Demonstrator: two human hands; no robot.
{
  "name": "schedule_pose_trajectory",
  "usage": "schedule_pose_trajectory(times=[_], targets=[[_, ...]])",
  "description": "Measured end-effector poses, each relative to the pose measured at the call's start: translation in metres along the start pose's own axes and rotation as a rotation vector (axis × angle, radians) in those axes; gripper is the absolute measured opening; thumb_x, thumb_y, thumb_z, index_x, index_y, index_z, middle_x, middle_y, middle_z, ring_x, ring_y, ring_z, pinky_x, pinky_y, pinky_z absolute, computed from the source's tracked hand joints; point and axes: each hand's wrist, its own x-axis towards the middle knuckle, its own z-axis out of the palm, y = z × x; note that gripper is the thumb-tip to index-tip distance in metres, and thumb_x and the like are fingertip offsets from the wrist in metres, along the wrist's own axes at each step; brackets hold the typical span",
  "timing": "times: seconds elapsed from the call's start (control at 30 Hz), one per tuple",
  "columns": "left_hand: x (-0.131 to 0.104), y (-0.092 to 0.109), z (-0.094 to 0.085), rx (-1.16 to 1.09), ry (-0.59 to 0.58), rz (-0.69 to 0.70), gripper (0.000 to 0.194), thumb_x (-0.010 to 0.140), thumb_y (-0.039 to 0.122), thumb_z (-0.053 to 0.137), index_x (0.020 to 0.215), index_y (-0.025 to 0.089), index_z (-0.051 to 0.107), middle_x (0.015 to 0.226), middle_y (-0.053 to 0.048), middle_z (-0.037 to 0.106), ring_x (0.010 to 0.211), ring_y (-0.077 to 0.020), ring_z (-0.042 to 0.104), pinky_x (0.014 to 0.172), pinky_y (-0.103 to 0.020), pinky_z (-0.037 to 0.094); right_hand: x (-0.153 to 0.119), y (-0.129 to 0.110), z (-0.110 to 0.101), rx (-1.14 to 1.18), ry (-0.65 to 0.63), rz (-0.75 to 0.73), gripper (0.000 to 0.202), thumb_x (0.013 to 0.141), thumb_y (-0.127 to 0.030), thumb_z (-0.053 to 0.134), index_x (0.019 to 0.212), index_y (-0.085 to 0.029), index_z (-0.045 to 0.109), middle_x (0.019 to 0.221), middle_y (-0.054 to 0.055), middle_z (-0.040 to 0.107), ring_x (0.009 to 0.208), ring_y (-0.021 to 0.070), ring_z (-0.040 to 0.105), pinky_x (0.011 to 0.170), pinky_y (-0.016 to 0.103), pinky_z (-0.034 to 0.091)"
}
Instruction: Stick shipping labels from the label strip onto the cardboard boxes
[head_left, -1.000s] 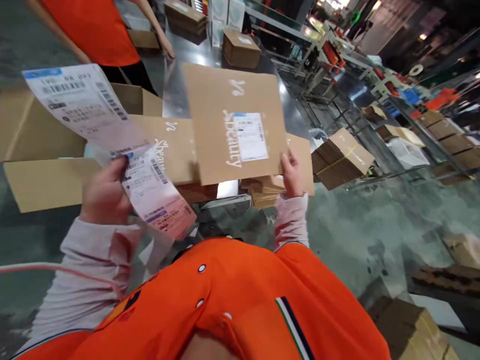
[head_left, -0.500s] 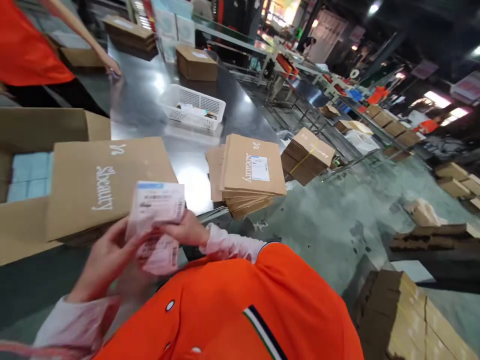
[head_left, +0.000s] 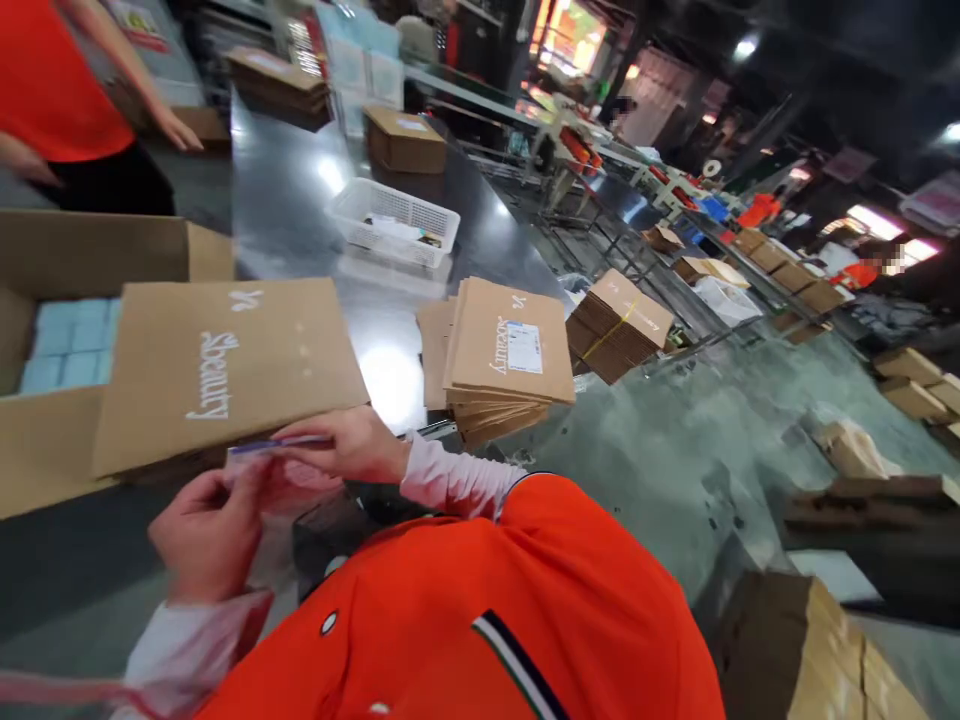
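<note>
Close to my body, a strip of shipping labels (head_left: 300, 478) is tilted so that its face is seen nearly edge-on. My left hand (head_left: 214, 525) pinches its left side between thumb and fingers. On its right side, my right hand (head_left: 349, 445) has its fingers closed over the upper edge. Just beyond the hands lies a flat cardboard carton (head_left: 262, 350) with white "beauty" lettering and no label on its upper face. To the right, a stack of flattened cartons (head_left: 480, 340) carries one label (head_left: 525, 347) on top.
An open box (head_left: 90, 235) with pale blue packs stands at left. On the metal table (head_left: 285, 200) are a white basket (head_left: 394, 220) and a closed box (head_left: 405, 140). Strapped flat cartons (head_left: 619, 325) sit at right. A co-worker in orange (head_left: 64, 90) stands at far left.
The labels have tipped from facing me to nearly edge-on, and both hands have shifted with them. The co-worker's arm has drawn back from the table edge.
</note>
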Motion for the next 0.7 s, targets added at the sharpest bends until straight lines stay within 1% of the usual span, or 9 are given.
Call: schedule_pose_trajectory(times=[0.1, 0.2, 0.3, 0.37, 0.43, 0.5, 0.57, 0.63, 0.7], targets=[[-0.007, 0.0, 0.005, -0.185, 0.069, -0.019, 0.036, 0.053, 0.049, 0.071, 0.049, 0.017, 0.054, 0.048, 0.003, 0.047, 0.051, -0.0092, 0.038, 0.049, -0.021, 0.033, -0.006, -0.007, -0.003, 0.023, -0.057, -0.04, 0.008, 0.089, -0.03, 0.072, 0.088, -0.03, 0.08, 0.101, -0.004, 0.078, 0.098, 0.0169, 0.073, 0.095, 0.03, 0.059], [0.002, -0.012, 0.009, -0.422, -0.269, -0.188, 0.043, 0.045, 0.044, 0.084, 0.072, 0.015, 0.068, 0.068, -0.002, 0.067, 0.061, -0.0129, 0.055, 0.06, -0.023, 0.047, 0.025, 0.002, -0.01, 0.034, -0.066, -0.047, 0.006, 0.085, -0.03, 0.077, 0.083, -0.025, 0.081, 0.105, 0.004, 0.075, 0.102, 0.0193, 0.07, 0.098, 0.032, 0.057], [0.014, -0.032, 0.009, -0.419, -0.561, -0.382, 0.051, 0.041, 0.045, 0.092, 0.073, 0.012, 0.071, 0.066, -0.006, 0.069, 0.058, -0.0174, 0.059, 0.058, -0.028, 0.05, 0.089, 0.023, -0.004, -0.056, -0.076, -0.045, 0.012, 0.083, -0.032, 0.08, 0.085, -0.02, 0.081, 0.111, 0.007, 0.071, 0.11, 0.0205, 0.066, 0.104, 0.034, 0.052], [0.017, -0.044, 0.008, -0.445, -0.608, -0.409, 0.054, 0.042, 0.046, 0.094, 0.077, 0.011, 0.075, 0.075, -0.011, 0.074, 0.068, -0.0239, 0.067, 0.066, -0.033, 0.055, 0.133, 0.039, 0.005, -0.171, -0.059, -0.002, 0.017, 0.084, -0.031, 0.078, 0.091, -0.016, 0.081, 0.117, 0.01, 0.069, 0.116, 0.0197, 0.062, 0.108, 0.034, 0.047], [0.017, -0.054, 0.007, -0.513, -0.592, -0.406, 0.061, 0.04, 0.046, 0.096, 0.086, 0.011, 0.079, 0.093, -0.014, 0.077, 0.09, -0.0313, 0.072, 0.085, -0.04, 0.057, 0.168, 0.053, 0.014, -0.321, -0.064, 0.099, 0.022, 0.086, -0.032, 0.075, 0.1, -0.015, 0.08, 0.126, 0.011, 0.065, 0.121, 0.0197, 0.058, 0.112, 0.035, 0.043], [0.014, -0.063, 0.005, -0.541, -0.571, -0.442, 0.065, 0.036, 0.044, 0.097, 0.089, 0.012, 0.079, 0.102, -0.015, 0.077, 0.104, -0.0355, 0.071, 0.098, -0.045, 0.053, 0.192, 0.064, 0.023, -0.477, -0.088, 0.234, 0.029, 0.087, -0.038, 0.074, 0.109, -0.019, 0.078, 0.137, 0.011, 0.059, 0.129, 0.0244, 0.054, 0.114, 0.042, 0.041], [0.005, -0.071, -0.002, -0.524, -0.589, -0.503, 0.064, 0.034, 0.041, 0.097, 0.089, 0.012, 0.08, 0.102, -0.015, 0.077, 0.107, -0.0368, 0.07, 0.102, -0.047, 0.052, 0.204, 0.07, 0.031, -0.61, -0.091, 0.32, 0.048, 0.085, -0.046, 0.074, 0.126, -0.021, 0.071, 0.149, 0.014, 0.05, 0.138, 0.0332, 0.045, 0.115, 0.054, 0.036], [-0.007, -0.078, -0.014, -0.474, -0.677, -0.55, 0.059, 0.035, 0.039, 0.097, 0.086, 0.013, 0.081, 0.1, -0.015, 0.078, 0.103, -0.037, 0.072, 0.098, -0.046, 0.055, 0.209, 0.071, 0.04, -0.728, -0.146, 0.256, 0.07, 0.087, -0.053, 0.069, 0.145, -0.017, 0.055, 0.16, 0.02, 0.036, 0.148, 0.0395, 0.032, 0.118, 0.064, 0.027], [-0.019, -0.08, -0.031, -0.398, -0.767, -0.525, 0.05, 0.039, 0.039, 0.096, 0.08, 0.014, 0.081, 0.092, -0.014, 0.078, 0.091, -0.0365, 0.074, 0.087, -0.045, 0.06, 0.203, 0.067, 0.048, -0.825, -0.326, 0.08, 0.077, 0.094, -0.055, 0.058, 0.155, -0.012, 0.041, 0.166, 0.022, 0.024, 0.155, 0.0386, 0.019, 0.121, 0.067, 0.015]])
